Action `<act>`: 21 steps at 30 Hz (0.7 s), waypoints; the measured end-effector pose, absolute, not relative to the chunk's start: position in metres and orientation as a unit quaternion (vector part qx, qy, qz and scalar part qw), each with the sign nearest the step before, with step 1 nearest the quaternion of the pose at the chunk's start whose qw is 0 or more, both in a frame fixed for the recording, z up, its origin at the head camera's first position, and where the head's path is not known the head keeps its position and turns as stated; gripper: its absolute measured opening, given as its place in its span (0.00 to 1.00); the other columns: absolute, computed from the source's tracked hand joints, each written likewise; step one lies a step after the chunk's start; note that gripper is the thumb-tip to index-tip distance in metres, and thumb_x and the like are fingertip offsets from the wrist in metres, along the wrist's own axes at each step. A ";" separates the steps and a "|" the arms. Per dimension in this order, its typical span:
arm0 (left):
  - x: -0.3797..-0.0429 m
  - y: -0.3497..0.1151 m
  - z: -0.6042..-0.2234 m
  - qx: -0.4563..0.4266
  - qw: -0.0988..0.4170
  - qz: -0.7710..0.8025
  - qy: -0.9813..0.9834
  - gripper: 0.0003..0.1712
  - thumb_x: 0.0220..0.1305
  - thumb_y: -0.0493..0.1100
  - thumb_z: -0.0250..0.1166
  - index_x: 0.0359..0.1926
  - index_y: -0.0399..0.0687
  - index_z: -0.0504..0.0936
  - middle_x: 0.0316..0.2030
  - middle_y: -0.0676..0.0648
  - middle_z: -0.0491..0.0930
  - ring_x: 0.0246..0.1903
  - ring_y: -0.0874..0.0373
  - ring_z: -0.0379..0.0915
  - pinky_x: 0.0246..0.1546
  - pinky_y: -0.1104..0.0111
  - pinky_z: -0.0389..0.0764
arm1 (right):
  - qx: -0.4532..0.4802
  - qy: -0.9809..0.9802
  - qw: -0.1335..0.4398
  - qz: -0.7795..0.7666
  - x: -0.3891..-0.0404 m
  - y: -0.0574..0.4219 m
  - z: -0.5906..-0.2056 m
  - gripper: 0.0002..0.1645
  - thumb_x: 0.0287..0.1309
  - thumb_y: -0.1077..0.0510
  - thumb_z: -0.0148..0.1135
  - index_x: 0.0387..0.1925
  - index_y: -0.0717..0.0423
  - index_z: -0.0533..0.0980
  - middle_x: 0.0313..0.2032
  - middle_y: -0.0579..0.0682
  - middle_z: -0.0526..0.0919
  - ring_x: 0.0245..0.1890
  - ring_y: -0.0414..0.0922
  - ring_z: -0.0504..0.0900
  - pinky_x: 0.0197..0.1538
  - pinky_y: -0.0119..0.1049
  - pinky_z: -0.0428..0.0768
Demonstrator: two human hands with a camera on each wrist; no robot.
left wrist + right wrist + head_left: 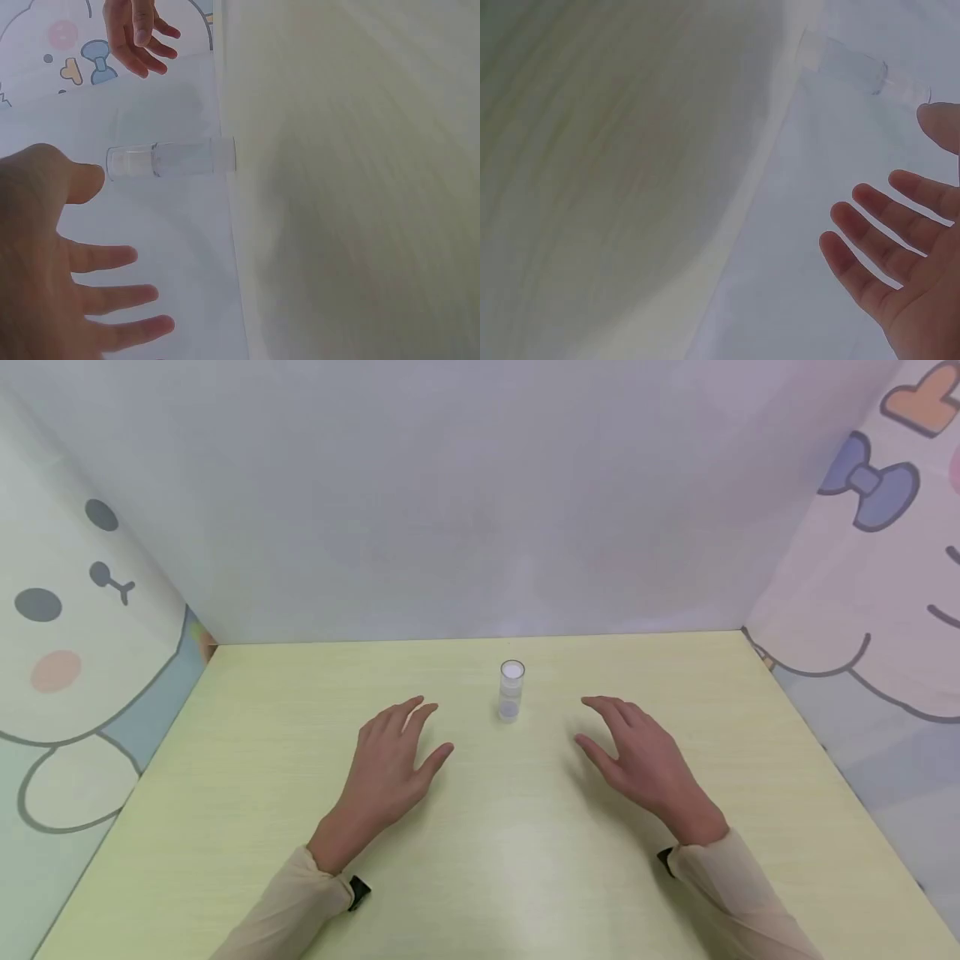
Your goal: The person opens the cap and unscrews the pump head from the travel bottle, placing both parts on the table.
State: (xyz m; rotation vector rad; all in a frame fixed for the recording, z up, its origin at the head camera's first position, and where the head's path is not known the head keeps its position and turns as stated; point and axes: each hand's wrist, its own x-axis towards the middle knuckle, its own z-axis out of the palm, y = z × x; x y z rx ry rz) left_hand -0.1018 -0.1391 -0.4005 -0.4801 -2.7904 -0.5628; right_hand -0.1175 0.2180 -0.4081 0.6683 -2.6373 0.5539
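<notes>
A small clear cylindrical container [511, 692] stands upright on the table between the two hands, toward the back. Its upper part looks whitish, and a line circles its middle. On its left, apart from it, my left hand [386, 768] hovers over the table with fingers spread and nothing held. My right hand [643, 760] is held over the table on the other side, thumb and fingers parted, also holding nothing. The left wrist view shows the container [172, 159] beyond the left thumb. In the right wrist view the container [862, 67] appears past the right hand [907, 247].
The pale yellow table [517, 860] ends at a plain whitish back wall [480, 510]. Side panels with cartoon drawings stand at the left [67, 577] and right [862, 577]. Light sleeves and dark wrist straps cover both wrists.
</notes>
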 end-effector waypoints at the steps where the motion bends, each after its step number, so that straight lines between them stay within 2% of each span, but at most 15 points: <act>1: -0.103 -0.138 -0.400 -0.166 0.127 -0.194 -0.958 0.34 0.72 0.60 0.64 0.70 0.48 0.73 0.71 0.40 0.72 0.70 0.39 0.69 0.68 0.38 0.69 | 0.237 -0.934 0.180 0.196 -0.119 0.217 -0.408 0.33 0.65 0.51 0.71 0.67 0.56 0.73 0.60 0.55 0.82 0.59 0.57 0.82 0.57 0.56 0.83; 21: -0.120 -0.118 -0.398 -0.179 0.116 -0.204 -0.956 0.32 0.73 0.59 0.63 0.70 0.48 0.73 0.70 0.39 0.73 0.69 0.39 0.69 0.65 0.38 0.72 | 0.254 -0.932 0.176 0.191 -0.138 0.205 -0.404 0.32 0.67 0.48 0.69 0.67 0.56 0.73 0.59 0.55 0.82 0.57 0.57 0.83 0.55 0.56 0.83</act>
